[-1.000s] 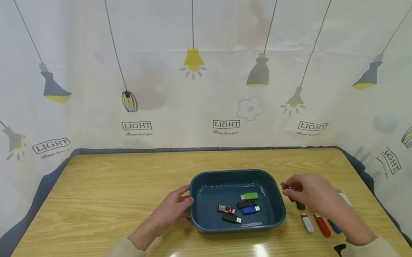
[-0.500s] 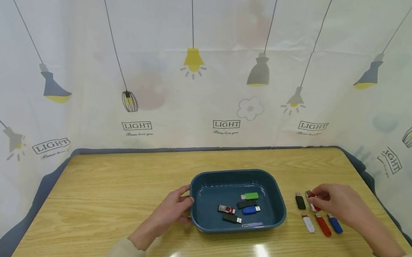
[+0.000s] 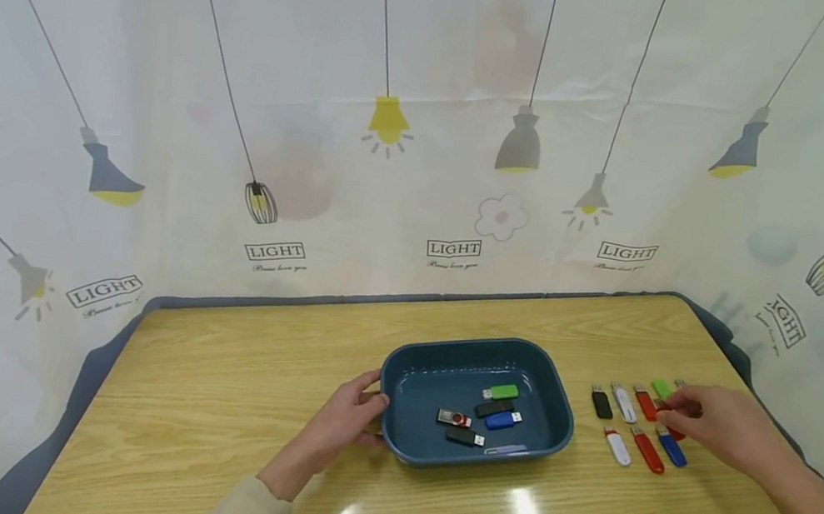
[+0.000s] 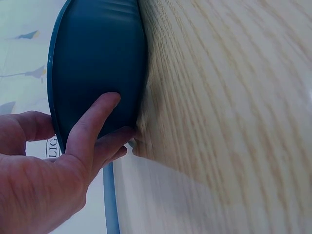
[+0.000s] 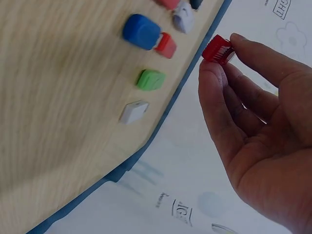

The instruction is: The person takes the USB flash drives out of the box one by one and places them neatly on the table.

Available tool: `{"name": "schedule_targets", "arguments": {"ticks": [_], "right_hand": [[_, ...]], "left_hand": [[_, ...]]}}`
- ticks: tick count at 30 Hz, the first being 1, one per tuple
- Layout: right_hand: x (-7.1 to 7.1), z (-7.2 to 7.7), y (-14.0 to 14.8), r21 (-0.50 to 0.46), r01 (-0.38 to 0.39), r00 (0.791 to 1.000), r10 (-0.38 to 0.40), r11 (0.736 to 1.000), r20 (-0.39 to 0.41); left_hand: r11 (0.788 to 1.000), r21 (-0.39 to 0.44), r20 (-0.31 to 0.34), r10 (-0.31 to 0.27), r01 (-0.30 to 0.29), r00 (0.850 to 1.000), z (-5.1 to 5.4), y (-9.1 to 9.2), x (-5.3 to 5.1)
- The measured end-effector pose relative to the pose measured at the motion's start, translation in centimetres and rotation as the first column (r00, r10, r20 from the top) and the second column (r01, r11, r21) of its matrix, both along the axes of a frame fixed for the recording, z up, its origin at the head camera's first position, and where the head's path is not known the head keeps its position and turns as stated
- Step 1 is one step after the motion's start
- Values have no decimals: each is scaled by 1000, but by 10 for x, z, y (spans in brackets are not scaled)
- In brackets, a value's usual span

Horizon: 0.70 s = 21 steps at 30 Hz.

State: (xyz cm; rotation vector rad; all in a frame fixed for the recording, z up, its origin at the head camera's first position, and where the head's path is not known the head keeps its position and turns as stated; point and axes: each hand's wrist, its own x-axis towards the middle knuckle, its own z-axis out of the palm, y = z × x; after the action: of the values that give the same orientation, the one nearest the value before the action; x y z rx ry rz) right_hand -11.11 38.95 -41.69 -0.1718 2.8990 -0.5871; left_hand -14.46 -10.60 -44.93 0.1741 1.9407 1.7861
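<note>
My left hand (image 3: 336,423) holds the left end of a dark blue plastic basin (image 3: 421,385), thumb at the rim and fingers against the outer wall (image 4: 92,58). Inside the basin lie several USB flash drives, among them a green one (image 3: 502,392) and a blue one (image 3: 503,420). Over to the right, my right hand (image 3: 722,425) pinches a red USB flash drive (image 5: 218,49) between thumb and fingertips, above the table. Near it on the wood lie a blue flash drive (image 3: 672,448), a red one (image 3: 648,452) and a green one (image 5: 151,79).
Two loose rows of flash drives occupy the table's right side, including a black one (image 3: 601,403) and a white one (image 3: 617,448). A printed cloth (image 3: 421,166) hangs behind the wooden table (image 3: 243,356).
My right hand has moved right, away from the basin's right edge and across the row of flash drives, with the red flash drive in its fingers. My left hand stays on the basin.
</note>
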Motion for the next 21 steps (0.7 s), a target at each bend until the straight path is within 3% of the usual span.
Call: {"name": "schedule_targets", "arguments": {"ticks": [5,12,21], "right_hand": [[3,-5,14,-14,32,997,-31,999,73],[8,-15,24,47,35,997,-39,998,68],[4,-27,34,76,49,990,-58,996,130]], "left_hand": [[1000,4,5,2,-2,1000,-2,0,-2],[1000,18,4,-1,1,1000,-2,1,-2],[1000,4,5,7,-7,1000,0,0,0]]}}
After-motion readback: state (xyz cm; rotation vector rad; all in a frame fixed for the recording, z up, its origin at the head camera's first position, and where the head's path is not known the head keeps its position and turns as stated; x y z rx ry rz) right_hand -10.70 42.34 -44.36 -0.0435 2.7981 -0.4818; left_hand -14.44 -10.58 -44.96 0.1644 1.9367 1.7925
